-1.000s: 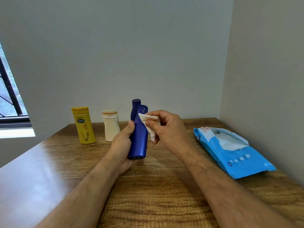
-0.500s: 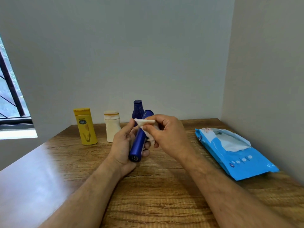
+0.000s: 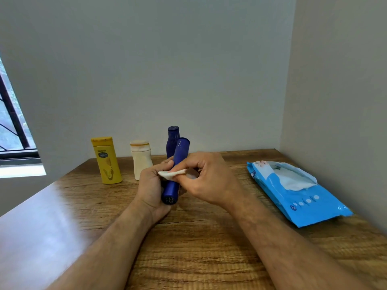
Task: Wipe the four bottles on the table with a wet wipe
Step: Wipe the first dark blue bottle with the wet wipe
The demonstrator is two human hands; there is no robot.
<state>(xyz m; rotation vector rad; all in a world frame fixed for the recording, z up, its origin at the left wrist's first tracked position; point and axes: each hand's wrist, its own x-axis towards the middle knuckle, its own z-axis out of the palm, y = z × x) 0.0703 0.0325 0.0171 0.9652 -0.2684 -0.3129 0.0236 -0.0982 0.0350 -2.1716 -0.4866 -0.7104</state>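
Head view: blue bottle (image 3: 177, 172) was lifted off the table (image 3: 199, 248), base toward camera, left hand (image 3: 151, 189) curled round it, right hand (image 3: 206, 178) pinching the wet wipe (image 3: 170, 174) across its middle. Risk: slick wet plastic might twist free. Wipe sat lower than a second before, bottle tipped flatter.

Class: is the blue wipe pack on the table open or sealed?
Open. The wipe pack has its top flap peeled back, and a white wipe shows through the opening.
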